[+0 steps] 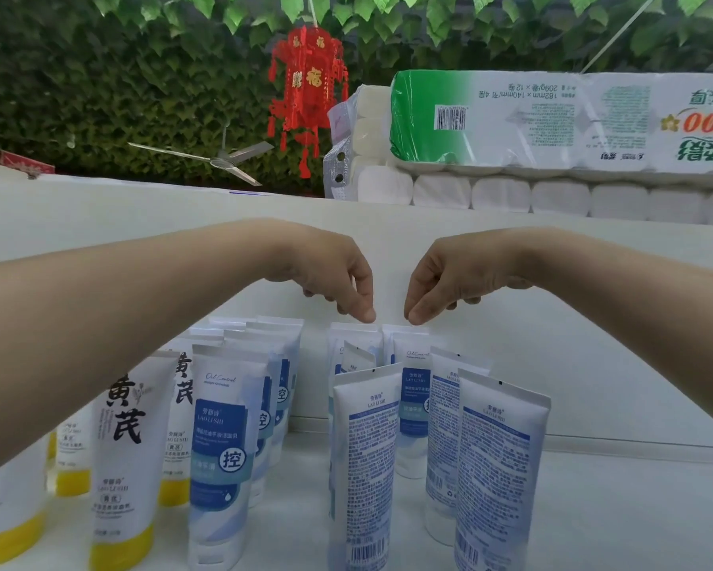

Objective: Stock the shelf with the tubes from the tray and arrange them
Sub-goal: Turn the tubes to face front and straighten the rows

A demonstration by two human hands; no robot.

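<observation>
Several white-and-blue tubes stand upright on the white shelf (594, 508). A left row (223, 447) faces front and a right cluster (367, 467) shows back labels. My left hand (330, 274) hangs over a rear tube (352, 337), its thumb tip at the tube's top edge and its fingers loosely curled above it. In the same pose, my right hand (441, 274) has its thumb tip at the top of the neighbouring rear tube (406, 344). Neither hand visibly grips a tube. No tray is in view.
White tubes with yellow caps (124, 467) stand at the far left. Behind the tubes rises the shelf's white back wall (594, 364). Packs of toilet rolls (552, 129) lie on the level above. A red lantern (305, 88) hangs before green foliage.
</observation>
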